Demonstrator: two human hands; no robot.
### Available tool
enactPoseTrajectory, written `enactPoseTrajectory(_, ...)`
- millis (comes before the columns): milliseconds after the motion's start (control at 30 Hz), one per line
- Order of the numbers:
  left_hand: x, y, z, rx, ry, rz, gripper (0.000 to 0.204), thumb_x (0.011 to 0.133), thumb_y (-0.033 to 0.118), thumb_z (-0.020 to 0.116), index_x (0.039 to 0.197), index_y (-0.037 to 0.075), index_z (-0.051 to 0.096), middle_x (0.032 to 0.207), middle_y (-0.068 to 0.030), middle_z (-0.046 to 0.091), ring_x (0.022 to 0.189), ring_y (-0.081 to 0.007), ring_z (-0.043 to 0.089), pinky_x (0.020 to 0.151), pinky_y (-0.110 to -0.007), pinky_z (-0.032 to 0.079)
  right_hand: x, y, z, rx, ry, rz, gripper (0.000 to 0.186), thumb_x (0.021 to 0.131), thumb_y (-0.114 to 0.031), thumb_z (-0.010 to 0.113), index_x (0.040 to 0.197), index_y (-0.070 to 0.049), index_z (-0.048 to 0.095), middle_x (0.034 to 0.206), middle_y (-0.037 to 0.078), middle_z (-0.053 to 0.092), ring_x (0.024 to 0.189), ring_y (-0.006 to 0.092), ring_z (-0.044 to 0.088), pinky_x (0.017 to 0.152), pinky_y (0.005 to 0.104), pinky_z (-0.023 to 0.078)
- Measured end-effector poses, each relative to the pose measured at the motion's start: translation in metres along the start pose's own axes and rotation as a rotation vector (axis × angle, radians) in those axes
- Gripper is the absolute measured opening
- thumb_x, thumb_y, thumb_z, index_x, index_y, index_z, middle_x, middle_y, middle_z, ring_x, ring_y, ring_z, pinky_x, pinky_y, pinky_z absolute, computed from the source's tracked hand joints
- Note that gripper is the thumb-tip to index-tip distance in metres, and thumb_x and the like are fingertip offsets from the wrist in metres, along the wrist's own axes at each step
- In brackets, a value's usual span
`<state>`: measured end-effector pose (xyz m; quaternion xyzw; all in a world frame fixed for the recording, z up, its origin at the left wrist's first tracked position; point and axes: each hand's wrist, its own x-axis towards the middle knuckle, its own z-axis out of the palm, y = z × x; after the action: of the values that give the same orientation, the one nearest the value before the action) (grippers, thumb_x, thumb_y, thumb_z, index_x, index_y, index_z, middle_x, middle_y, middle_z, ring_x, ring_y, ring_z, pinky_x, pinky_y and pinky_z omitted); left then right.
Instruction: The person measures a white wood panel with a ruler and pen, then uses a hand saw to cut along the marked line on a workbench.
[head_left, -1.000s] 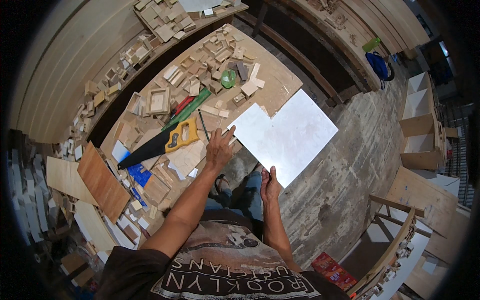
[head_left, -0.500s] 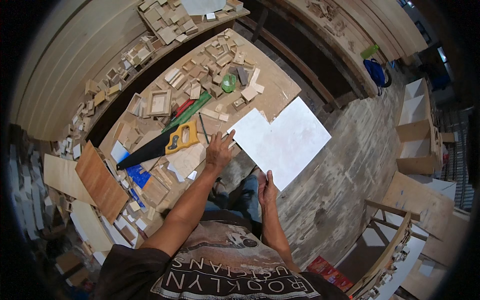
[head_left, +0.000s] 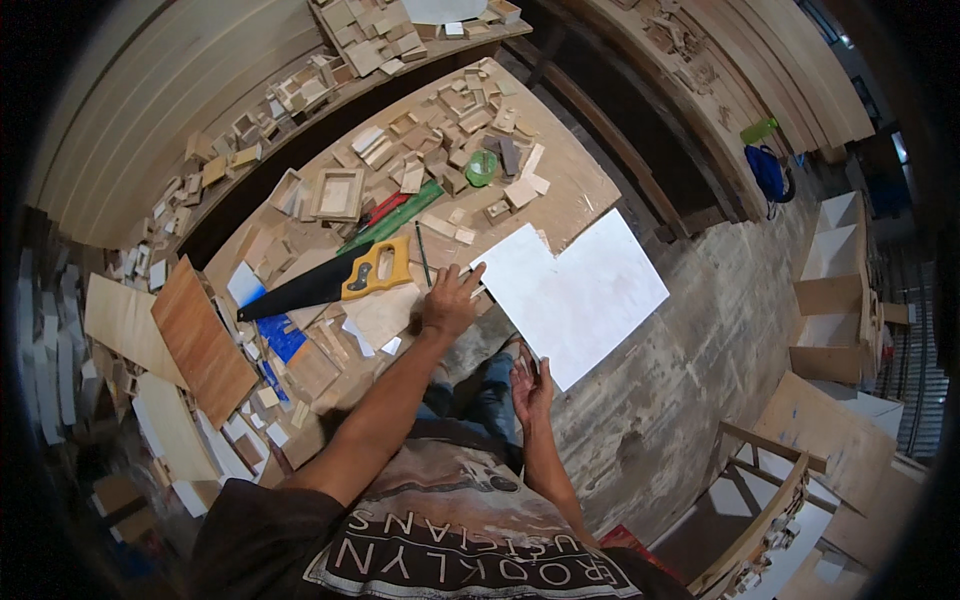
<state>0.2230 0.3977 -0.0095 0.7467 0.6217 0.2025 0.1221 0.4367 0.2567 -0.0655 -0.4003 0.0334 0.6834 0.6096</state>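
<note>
A white flat board (head_left: 590,300) with a square notch in its far side lies partly on the workbench (head_left: 575,190) and juts out over its near right edge. My left hand (head_left: 450,305) grips the board's left corner, fingertips on it and the thumb hidden. Beside the near edge, my right hand (head_left: 533,392) is palm up with fingers apart, its thumb against that edge. A handsaw (head_left: 335,280) with a yellow and black handle lies left of my left hand. A dark pencil-like stick (head_left: 423,253) rests just beyond that hand.
Small wooden boxes and offcuts (head_left: 440,140) crowd the bench around a green round container (head_left: 481,168) and a green strip (head_left: 395,215). A brown wooden panel (head_left: 203,340) leans at the left. White-lined shelving (head_left: 832,285) stands on the floor at the right.
The view has shifted slightly, moving the bench right and down in the picture. My right hand has loosened and turned more palm up beside the board's edge. My left hand stays at the corner.
</note>
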Motion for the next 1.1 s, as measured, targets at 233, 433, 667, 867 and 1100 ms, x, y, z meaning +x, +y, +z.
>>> enactPoseTrajectory(233,0.001,0.005,-0.002,-0.018,0.037,-0.012,0.066,0.078,0.013,0.076,0.14,0.022,0.059,0.107,-0.0104,0.053,0.106,-0.0304,0.054,0.085,-0.038,0.055,-0.039,-0.022,0.006,-0.633,-0.09,0.239,0.035,0.099,-0.028,0.067,0.12,0.0,0.064,0.099,0.01,0.07,0.078,0.0171,0.065,0.066,0.0286,0.053)
enactPoseTrajectory(433,0.001,0.008,-0.009,-0.064,-0.01,-0.056,0.061,0.079,0.007,0.072,0.139,0.016,0.059,0.107,-0.0118,0.053,0.107,-0.0327,0.054,0.087,-0.04,0.055,0.037,-0.054,0.153,-1.445,-0.353,-0.321,0.028,0.093,-0.024,0.07,0.089,0.004,0.069,0.068,0.007,0.063,0.062,0.0154,0.058,0.058,0.0332,0.048)
enactPoseTrajectory(667,-0.008,-0.004,0.009,-1.196,0.018,-0.449,0.054,0.096,0.023,0.056,0.148,0.011,0.046,0.135,-0.0107,0.05,0.129,-0.0334,0.047,0.106,-0.043,0.043,0.107,0.042,0.305,-2.356,-0.499,-0.43,0.025,0.086,-0.026,0.063,0.093,-0.003,0.072,0.093,0.02,0.073,0.088,0.0358,0.073,0.078,0.0477,0.057)
enactPoseTrajectory(867,-0.005,0.002,0.028,-2.243,0.206,-0.427,0.055,0.106,0.036,0.045,0.154,0.011,0.037,0.155,-0.0117,0.042,0.145,-0.0355,0.038,0.121,-0.044,0.03,0.138,0.094,0.277,-2.432,-0.459,-0.513,0.024,0.089,-0.027,0.06,0.098,-0.008,0.073,0.095,0.015,0.074,0.085,0.0313,0.075,0.072,0.0447,0.058)
enactPoseTrajectory(1100,-0.012,-0.021,0.08,-1.311,0.137,-0.158,0.061,0.095,0.025,0.061,0.151,0.011,0.041,0.144,-0.0159,0.046,0.131,-0.0403,0.046,0.113,-0.046,0.037,0.141,0.043,0.277,-1.768,-0.334,-0.688,0.025,0.084,-0.022,0.067,0.094,0.0,0.063,0.085,0.02,0.07,0.079,0.0347,0.07,0.071,0.0453,0.055)
